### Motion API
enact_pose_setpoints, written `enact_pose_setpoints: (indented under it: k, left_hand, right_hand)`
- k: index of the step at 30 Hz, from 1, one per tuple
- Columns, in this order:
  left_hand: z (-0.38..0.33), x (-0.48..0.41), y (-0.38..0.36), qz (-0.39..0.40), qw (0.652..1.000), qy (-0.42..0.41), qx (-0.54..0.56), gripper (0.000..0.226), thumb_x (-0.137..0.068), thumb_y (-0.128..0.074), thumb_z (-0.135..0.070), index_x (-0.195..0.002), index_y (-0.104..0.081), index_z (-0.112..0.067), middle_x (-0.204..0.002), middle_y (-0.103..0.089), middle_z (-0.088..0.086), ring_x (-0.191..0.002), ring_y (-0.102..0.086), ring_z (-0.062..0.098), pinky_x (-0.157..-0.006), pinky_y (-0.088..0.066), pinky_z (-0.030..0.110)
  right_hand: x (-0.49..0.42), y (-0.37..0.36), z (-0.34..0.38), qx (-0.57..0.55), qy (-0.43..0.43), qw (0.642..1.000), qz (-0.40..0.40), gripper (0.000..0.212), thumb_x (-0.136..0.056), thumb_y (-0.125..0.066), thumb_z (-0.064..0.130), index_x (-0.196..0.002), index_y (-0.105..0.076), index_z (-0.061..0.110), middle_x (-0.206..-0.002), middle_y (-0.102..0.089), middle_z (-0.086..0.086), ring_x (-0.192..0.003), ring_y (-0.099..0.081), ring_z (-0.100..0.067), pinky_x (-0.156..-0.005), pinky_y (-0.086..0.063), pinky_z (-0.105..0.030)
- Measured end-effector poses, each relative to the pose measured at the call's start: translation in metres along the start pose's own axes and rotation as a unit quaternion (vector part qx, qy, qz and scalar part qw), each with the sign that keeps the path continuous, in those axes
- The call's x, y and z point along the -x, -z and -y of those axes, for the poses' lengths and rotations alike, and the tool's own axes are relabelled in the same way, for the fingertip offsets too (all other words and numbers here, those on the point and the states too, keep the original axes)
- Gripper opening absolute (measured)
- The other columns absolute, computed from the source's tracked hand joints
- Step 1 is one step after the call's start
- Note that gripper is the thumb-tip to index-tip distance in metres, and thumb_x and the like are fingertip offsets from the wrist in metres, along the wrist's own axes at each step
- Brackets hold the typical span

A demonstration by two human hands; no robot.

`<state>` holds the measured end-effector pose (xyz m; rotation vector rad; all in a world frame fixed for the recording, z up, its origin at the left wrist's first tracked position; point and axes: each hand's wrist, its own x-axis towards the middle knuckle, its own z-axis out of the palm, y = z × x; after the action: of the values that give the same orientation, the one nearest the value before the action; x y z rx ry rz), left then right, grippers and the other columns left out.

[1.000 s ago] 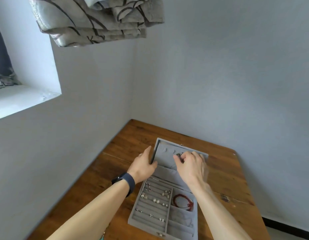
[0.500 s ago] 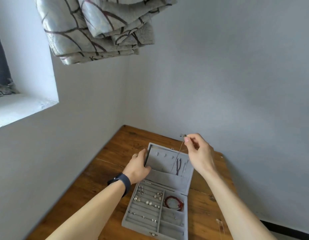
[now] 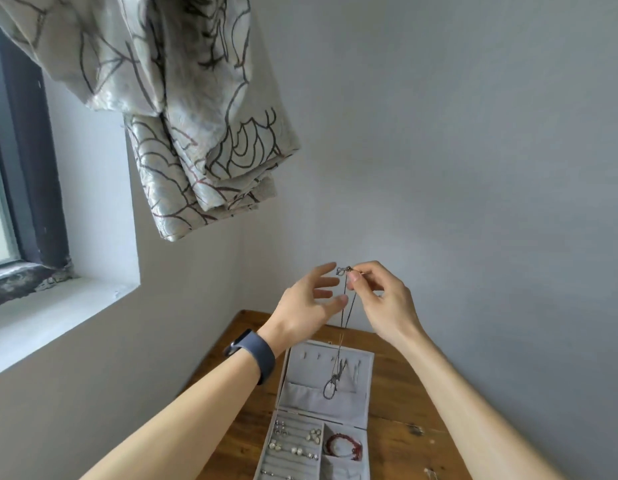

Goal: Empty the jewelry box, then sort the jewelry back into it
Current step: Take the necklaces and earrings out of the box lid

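A grey jewelry box [image 3: 293, 398] lies open on the wooden table [image 3: 401, 386], its lid tilted back. My right hand [image 3: 378, 299] is raised above it and pinches the clasp end of a thin dark necklace [image 3: 342, 348], which hangs down with its looped pendant in front of the lid. My left hand [image 3: 309, 304] is raised beside it, fingers spread and relaxed, close to the chain but holding nothing. Several earrings [image 3: 293, 445] sit in the box's left ridged section, and a red bracelet [image 3: 344, 445] lies in a right compartment.
The table stands in a corner between two grey walls. A window with a white sill [image 3: 58, 306] is at the left, and a folded patterned curtain [image 3: 183, 133] hangs above. A small piece of jewelry [image 3: 430, 473] lies on the table at the lower right.
My right hand has lifted the necklace off the lid's hooks and raised it high. My left hand has let go of the lid's edge and risen beside the chain.
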<state>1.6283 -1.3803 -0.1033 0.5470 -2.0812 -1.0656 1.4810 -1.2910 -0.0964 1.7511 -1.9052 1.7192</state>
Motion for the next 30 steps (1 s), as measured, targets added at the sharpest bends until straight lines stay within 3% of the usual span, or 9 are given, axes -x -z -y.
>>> enact_pose_setpoints:
  k: [6, 12, 15, 17, 20, 23, 26, 28, 30]
  left_hand:
    - [-0.052, 0.002, 0.012, -0.067, 0.995, -0.058, -0.045, 0.011, -0.095, -0.064, -0.035, -0.103, -0.069, -0.029, -0.085, -0.075, -0.012, -0.081, -0.068, -0.002, -0.079, -0.050, 0.015]
    - [-0.071, 0.020, 0.011, -0.043, 0.996, -0.013, 0.074, 0.013, -0.097, -0.061, -0.024, -0.092, -0.068, -0.014, -0.069, -0.068, -0.005, -0.068, -0.067, 0.014, -0.072, -0.054, 0.029]
    - [-0.070, 0.034, 0.006, -0.003, 0.980, 0.028, 0.197, 0.012, -0.093, -0.060, -0.019, -0.089, -0.064, -0.009, -0.062, -0.055, -0.003, -0.054, -0.055, 0.018, -0.058, -0.051, 0.026]
    - [-0.065, 0.043, 0.003, 0.024, 0.974, 0.063, 0.216, 0.015, -0.086, -0.059, -0.025, -0.087, -0.062, -0.011, -0.062, -0.050, -0.003, -0.051, -0.048, 0.020, -0.054, -0.046, 0.027]
    - [-0.052, 0.057, -0.002, 0.054, 0.964, 0.118, 0.230, 0.014, -0.086, -0.053, -0.025, -0.083, -0.056, -0.012, -0.064, -0.048, 0.001, -0.049, -0.042, 0.020, -0.053, -0.041, 0.028]
    - [-0.033, 0.074, -0.008, 0.077, 0.940, 0.190, 0.274, 0.014, -0.093, -0.045, -0.021, -0.083, -0.050, -0.012, -0.067, -0.056, 0.004, -0.049, -0.041, 0.020, -0.057, -0.040, 0.031]
    - [-0.013, 0.089, -0.012, 0.087, 0.923, 0.235, 0.293, 0.014, -0.093, -0.042, -0.022, -0.084, -0.049, -0.014, -0.075, -0.063, 0.004, -0.051, -0.043, 0.020, -0.055, -0.042, 0.029]
    - [-0.005, 0.097, -0.013, 0.088, 0.912, 0.255, 0.308, 0.013, -0.091, -0.042, -0.023, -0.085, -0.048, -0.014, -0.081, -0.066, 0.005, -0.052, -0.044, 0.020, -0.054, -0.043, 0.029]
    - [0.001, 0.102, -0.013, 0.090, 0.901, 0.265, 0.330, 0.012, -0.089, -0.042, -0.023, -0.085, -0.048, -0.014, -0.087, -0.070, 0.006, -0.052, -0.043, 0.019, -0.053, -0.044, 0.029]
  right_hand:
    - [-0.004, 0.024, 0.036, -0.013, 0.001, 1.000, 0.008, 0.012, -0.098, -0.060, 0.031, -0.086, -0.065, 0.032, -0.081, -0.072, 0.017, -0.086, -0.067, 0.000, -0.074, -0.044, -0.010]
    - [0.025, 0.033, 0.044, -0.050, -0.041, 0.997, 0.037, 0.020, -0.088, -0.063, 0.050, -0.083, -0.070, 0.032, -0.080, -0.073, 0.011, -0.082, -0.069, -0.006, -0.081, -0.053, -0.029]
    - [0.053, 0.026, 0.037, -0.055, -0.078, 0.992, 0.081, 0.028, -0.080, -0.060, 0.059, -0.083, -0.070, 0.033, -0.079, -0.073, 0.008, -0.080, -0.068, -0.009, -0.083, -0.053, -0.036]
    - [0.076, 0.019, 0.028, -0.057, -0.100, 0.988, 0.104, 0.024, -0.085, -0.062, 0.051, -0.083, -0.071, 0.029, -0.079, -0.073, 0.006, -0.080, -0.068, -0.010, -0.079, -0.052, -0.035]
    - [0.117, 0.007, 0.014, -0.117, -0.154, 0.973, 0.130, 0.021, -0.097, -0.061, 0.034, -0.086, -0.072, 0.021, -0.084, -0.074, 0.007, -0.081, -0.066, -0.007, -0.071, -0.046, -0.018]
    - [0.163, -0.009, -0.002, -0.160, -0.247, 0.942, 0.164, 0.028, -0.100, -0.053, 0.040, -0.096, -0.075, 0.024, -0.103, -0.075, 0.010, -0.099, -0.067, -0.009, -0.081, -0.050, -0.022]
    - [0.209, -0.029, -0.018, -0.158, -0.302, 0.911, 0.233, 0.030, -0.102, -0.048, 0.043, -0.099, -0.075, 0.031, -0.116, -0.070, 0.020, -0.113, -0.060, 0.003, -0.097, -0.046, -0.027]
    - [0.236, -0.041, -0.024, -0.148, -0.321, 0.898, 0.262, 0.029, -0.102, -0.048, 0.040, -0.094, -0.075, 0.031, -0.116, -0.069, 0.022, -0.112, -0.058, 0.010, -0.094, -0.043, -0.019]
    - [0.257, -0.051, -0.028, -0.163, -0.342, 0.885, 0.271, 0.028, -0.100, -0.049, 0.037, -0.089, -0.074, 0.028, -0.115, -0.071, 0.018, -0.110, -0.060, 0.007, -0.086, -0.042, -0.015]
